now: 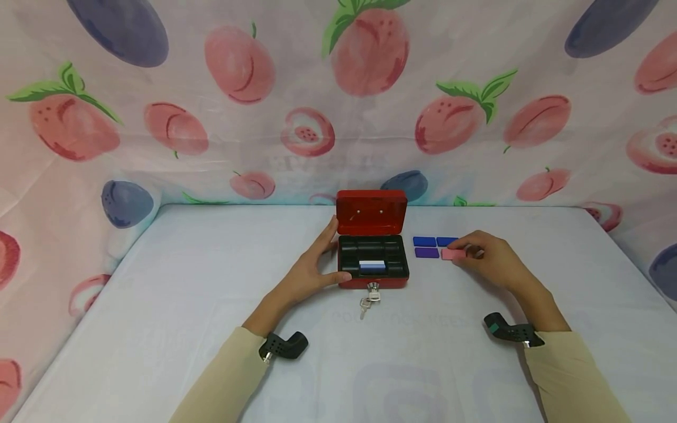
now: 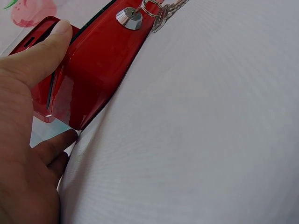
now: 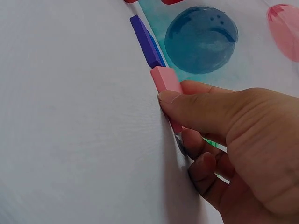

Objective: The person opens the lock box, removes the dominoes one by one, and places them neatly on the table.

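A red cash box (image 1: pixel 372 283) stands with its lid (image 1: pixel 371 212) raised and a black compartment tray (image 1: pixel 346 258) inside. In the tray lies a blue block with a pale upper edge (image 1: pixel 372 265). My left hand (image 1: pixel 304 276) rests against the box's left side, thumb on the front rim and index finger stretched to the lid's edge. My right hand (image 1: pixel 492 258) pinches a pink block (image 3: pixel 166 80) between thumb and fingers, right of the box. Beside it lie a purple block (image 1: pixel 426 252) and two blue blocks (image 1: pixel 424 241), one partly behind my fingers.
A key ring with keys (image 1: pixel 365 305) hangs from the lock (image 1: pixel 373 288) at the box's front. White cloth (image 1: pixel 211 258) covers the table, and a fruit-patterned sheet (image 1: pixel 381 129) rises behind it. Each wrist wears a black camera mount (image 1: pixel 285 345).
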Demonstrator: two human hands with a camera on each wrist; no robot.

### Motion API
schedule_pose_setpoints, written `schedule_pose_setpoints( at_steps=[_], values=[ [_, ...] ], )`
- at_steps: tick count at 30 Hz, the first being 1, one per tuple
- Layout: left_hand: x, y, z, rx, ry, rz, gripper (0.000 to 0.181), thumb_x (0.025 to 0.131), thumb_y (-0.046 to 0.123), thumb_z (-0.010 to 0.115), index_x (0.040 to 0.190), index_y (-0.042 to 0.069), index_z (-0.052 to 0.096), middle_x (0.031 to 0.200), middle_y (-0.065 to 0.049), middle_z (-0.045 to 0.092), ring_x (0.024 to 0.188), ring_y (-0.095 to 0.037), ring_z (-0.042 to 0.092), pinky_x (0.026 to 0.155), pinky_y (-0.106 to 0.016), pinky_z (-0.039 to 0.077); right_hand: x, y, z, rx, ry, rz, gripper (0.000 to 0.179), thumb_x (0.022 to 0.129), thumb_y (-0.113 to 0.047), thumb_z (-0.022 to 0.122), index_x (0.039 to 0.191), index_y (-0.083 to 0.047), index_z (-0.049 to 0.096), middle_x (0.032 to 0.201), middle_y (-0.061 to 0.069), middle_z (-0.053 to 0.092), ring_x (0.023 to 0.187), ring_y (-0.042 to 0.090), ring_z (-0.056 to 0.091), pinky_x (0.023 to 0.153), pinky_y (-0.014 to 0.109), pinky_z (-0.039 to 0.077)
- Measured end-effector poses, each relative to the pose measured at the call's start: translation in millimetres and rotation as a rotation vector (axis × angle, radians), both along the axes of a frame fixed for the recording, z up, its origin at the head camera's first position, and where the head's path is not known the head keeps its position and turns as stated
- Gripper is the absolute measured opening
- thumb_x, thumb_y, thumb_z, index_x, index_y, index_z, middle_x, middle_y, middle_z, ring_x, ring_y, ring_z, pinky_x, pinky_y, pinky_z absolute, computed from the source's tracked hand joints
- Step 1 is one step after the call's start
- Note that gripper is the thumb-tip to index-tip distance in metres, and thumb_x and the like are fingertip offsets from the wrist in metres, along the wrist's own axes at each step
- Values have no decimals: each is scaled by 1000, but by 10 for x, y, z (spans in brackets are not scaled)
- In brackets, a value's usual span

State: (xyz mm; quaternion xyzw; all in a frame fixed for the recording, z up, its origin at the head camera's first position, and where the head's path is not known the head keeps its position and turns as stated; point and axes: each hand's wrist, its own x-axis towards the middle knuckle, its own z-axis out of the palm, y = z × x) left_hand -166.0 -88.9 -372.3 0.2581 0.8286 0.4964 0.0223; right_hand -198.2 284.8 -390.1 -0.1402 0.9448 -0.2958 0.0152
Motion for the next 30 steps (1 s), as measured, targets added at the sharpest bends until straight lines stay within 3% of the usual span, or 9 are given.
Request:
schedule_pose_setpoints(
  at_steps=[7, 30],
  values=[
    [-1, 2, -5, 13, -3, -5, 95, 75, 17, 72, 144, 18, 8, 149, -3, 7, 124, -28, 35, 101, -48, 22, 10, 0, -4, 6, -29, -38, 29, 81, -36, 64, 105, -20, 63, 99, 0, 54, 90, 20, 47, 73, 37, 45],
    [-7, -5, -33, 6, 10, -4, 95, 75, 18, 72, 144, 19, 8, 149, -2, 8, 124, -28, 34, 101, -48, 22, -2, -31, -26, 7, 26, -30, 21, 82, -21, 66, 102, -23, 64, 98, -4, 55, 87, 17, 49, 71, 34, 45]
  ],
)
